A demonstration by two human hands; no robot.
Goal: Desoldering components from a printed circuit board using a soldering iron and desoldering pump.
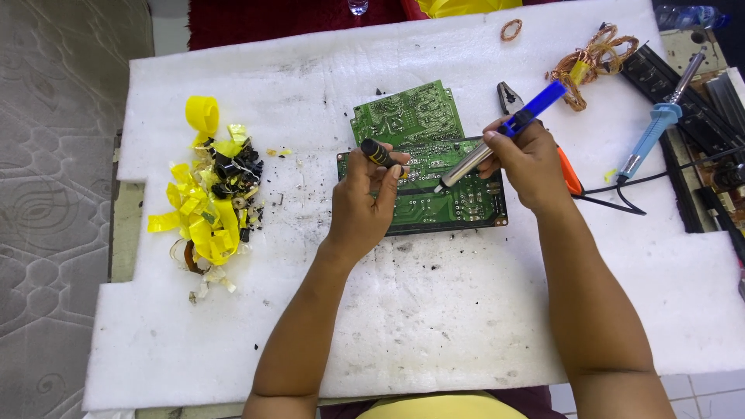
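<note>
A green circuit board (458, 206) lies solder side up on the white foam sheet (434, 326). A second green circuit board (407, 112) lies just behind it. My left hand (365, 206) rests on the near board's left part and holds a small black cylindrical part (376, 152) with a yellow band between its fingertips. My right hand (528, 163) grips a blue-handled solder sucker (497, 138) with a silver barrel, its tip down on the board's middle.
A heap of yellow tape scraps and small black parts (209, 202) lies at the left. Pliers (508, 97), a coil of copper wire (590, 58), a blue soldering iron (656, 124) with a black cord and dark electronic pieces sit at the right.
</note>
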